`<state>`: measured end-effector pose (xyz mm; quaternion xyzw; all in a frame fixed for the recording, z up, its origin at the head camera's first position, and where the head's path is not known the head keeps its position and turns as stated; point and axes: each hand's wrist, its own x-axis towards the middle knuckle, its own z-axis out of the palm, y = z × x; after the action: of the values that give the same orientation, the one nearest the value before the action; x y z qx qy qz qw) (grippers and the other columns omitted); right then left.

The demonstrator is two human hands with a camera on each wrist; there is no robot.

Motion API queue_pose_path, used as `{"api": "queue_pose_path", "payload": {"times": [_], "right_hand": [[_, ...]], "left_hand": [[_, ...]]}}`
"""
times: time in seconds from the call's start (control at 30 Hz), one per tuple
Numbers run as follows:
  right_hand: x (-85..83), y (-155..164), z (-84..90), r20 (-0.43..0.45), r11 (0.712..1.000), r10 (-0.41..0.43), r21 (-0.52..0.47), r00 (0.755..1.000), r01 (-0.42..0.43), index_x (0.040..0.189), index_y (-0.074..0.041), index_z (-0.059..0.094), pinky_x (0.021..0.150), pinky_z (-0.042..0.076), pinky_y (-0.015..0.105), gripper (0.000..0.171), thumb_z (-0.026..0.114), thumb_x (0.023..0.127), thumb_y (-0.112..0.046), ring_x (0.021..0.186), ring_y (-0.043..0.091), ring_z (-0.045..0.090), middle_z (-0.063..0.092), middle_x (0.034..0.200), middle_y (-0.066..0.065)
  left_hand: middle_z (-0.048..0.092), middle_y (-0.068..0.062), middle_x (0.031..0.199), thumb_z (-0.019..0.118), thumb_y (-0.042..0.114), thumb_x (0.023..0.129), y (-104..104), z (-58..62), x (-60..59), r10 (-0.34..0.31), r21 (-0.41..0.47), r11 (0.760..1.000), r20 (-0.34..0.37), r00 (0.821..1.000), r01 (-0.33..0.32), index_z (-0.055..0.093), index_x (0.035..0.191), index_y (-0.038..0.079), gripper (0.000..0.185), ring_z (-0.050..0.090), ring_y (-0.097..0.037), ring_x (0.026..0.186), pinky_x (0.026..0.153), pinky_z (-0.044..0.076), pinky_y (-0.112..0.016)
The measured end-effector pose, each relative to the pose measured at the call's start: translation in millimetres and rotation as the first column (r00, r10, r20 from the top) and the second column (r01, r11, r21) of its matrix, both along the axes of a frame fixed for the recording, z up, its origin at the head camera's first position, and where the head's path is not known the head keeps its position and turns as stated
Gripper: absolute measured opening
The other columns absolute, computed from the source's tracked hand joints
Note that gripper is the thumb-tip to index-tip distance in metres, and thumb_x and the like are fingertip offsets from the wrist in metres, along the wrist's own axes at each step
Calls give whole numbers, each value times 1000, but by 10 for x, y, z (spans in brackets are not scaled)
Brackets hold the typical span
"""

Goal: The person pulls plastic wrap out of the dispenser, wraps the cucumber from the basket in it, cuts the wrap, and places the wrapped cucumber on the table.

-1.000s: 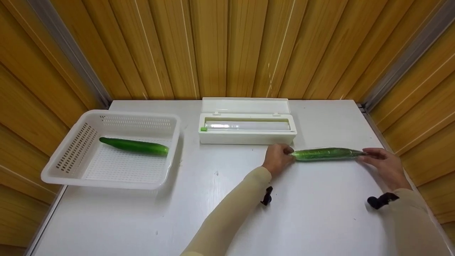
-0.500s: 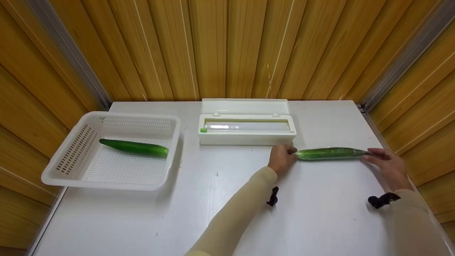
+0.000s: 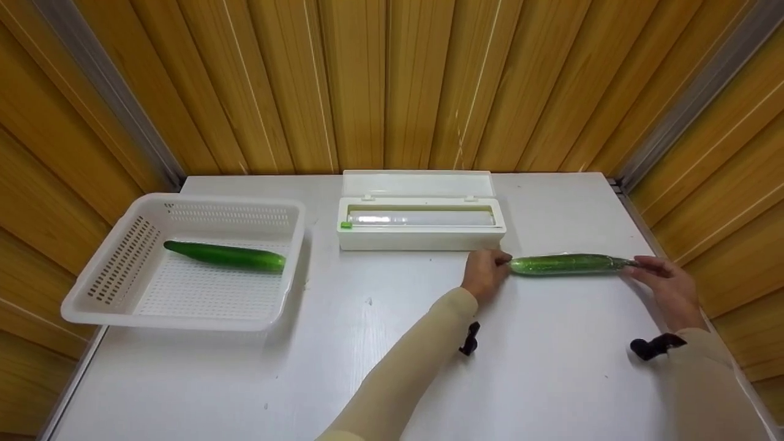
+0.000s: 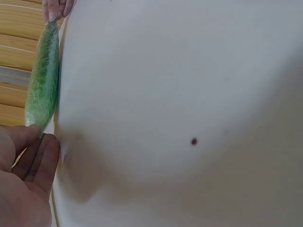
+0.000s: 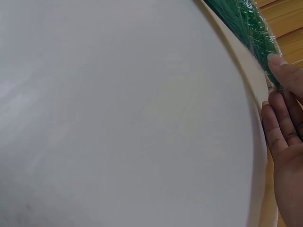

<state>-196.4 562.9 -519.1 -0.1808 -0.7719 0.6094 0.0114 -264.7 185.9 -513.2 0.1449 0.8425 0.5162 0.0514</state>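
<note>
A green cucumber (image 3: 563,264) in clear plastic wrap lies sideways between my two hands at the right of the head view. My left hand (image 3: 485,272) pinches its left end between thumb and fingers. At the other end, my right hand (image 3: 667,288) pinches the gathered wrap by the tapered tip. In the left wrist view the film on the cucumber (image 4: 43,78) looks wrinkled and shiny. The right wrist view shows the thumb of my right hand (image 5: 289,118) pressed on the wrapped tip.
A white plastic basket (image 3: 184,320) at the left holds one unwrapped cucumber (image 3: 226,256). Behind my left hand stands a white cling film box (image 3: 422,239), lid raised, with a film roll (image 3: 422,218) and a green slider (image 3: 346,225). Wood-look panels border the white table (image 3: 551,380).
Both hands and the wrapped cucumber shifted slightly right in the first half second, the left hand most. Since then they have hardly moved; the whole head view has drifted a little.
</note>
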Motion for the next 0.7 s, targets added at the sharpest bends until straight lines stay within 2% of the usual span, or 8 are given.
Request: {"api": "queue_pose_path", "payload": {"times": [0.07,0.17,0.3,0.4,0.47,0.7], "right_hand": [[-13,-4,6,14,1000,-7,-12,1000,7,151,-12,57,123,22,25,71,85,91,-38,118,4,49,58,130,-12],[-29,-12,11,16,999,-12,-29,1000,12,151,-12,57,120,26,24,71,85,91,-39,117,5,49,58,130,-11],[-30,-26,10,-38,999,-3,-37,999,1,147,-8,58,102,41,12,64,83,94,-35,114,6,53,59,127,-9],[-28,-31,3,-91,999,5,-52,996,-10,143,-5,60,90,47,7,56,81,97,-29,112,7,58,61,125,-7],[-31,-39,3,-114,998,3,-57,993,-10,141,-4,62,88,49,8,52,81,97,-25,110,7,60,62,123,-6],[-29,-89,67,-73,997,-33,-68,997,28,140,-5,62,87,48,7,54,82,96,-29,110,7,57,61,122,-8]], "left_hand": [[78,-3,106,75,-4,95,-11,-3,-3,-2,1,1000,8,1000,2,82,113,2,20,67,-7,100,89,52,-18],[78,-2,105,75,-3,95,-26,-8,-7,-5,5,1000,15,1000,5,82,114,2,20,67,-7,100,89,52,-18],[78,-1,103,76,-1,95,-43,5,-15,-10,-25,1000,3,1000,10,82,113,3,19,67,-6,98,87,51,-17],[77,1,101,77,0,95,-61,35,-23,-12,-58,998,-2,1000,12,83,112,4,18,65,-4,96,84,51,-15],[77,0,101,78,0,94,-71,63,-29,-18,-69,997,4,1000,18,83,112,3,18,65,-5,94,82,51,-15],[79,-1,109,80,5,95,-155,161,-48,-59,-128,990,-11,998,57,81,118,3,23,68,-6,100,86,52,-15]]}}
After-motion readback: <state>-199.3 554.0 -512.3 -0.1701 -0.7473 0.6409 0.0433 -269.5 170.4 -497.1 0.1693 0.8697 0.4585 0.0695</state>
